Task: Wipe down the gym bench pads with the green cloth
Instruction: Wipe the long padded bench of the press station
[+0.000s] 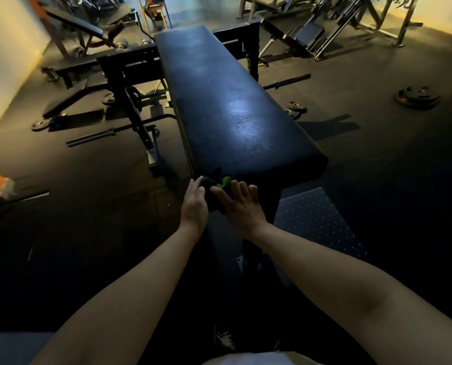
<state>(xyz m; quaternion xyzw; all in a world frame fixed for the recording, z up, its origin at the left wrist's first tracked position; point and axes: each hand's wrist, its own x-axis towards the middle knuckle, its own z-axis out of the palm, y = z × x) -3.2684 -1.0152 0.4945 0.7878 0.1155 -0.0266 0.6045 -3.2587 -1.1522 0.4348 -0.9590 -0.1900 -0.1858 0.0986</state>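
Where the frame begins at far left, a pale wall (6, 75) meets dark rubber flooring. Near it stands an incline bench (80, 25), upper left. Lower down, a barbell (109, 133) lies flat on the floor, with a small plate (40, 125) further left.

Centre: the long black bench pad (227, 101) runs away from the viewer, with a sheen on its top surface. Both bare forearms reach to its near end.

The left hand (194, 204) is at the pad's near-left corner, fingers bent against a dark bundle. Too shadowed to tell whether it pinches or only touches.

The green cloth (226, 182) lies between the two hands against the pad's near end face. Only a small bright green fold shows; the rest reads as dark.

The right hand (242, 206) is just beside the left, fingers spread and fairly straight, laid over the cloth rather than wrapped round it.

Right of the hands, low, a stippled footplate (317, 219) sits beneath the bench end. Further right on the floor are a second bar (288, 84), a small pair of discs (294, 109), and a stack of weight plates (417, 97) well apart. Dim machine frames (351, 22) fill the upper right.
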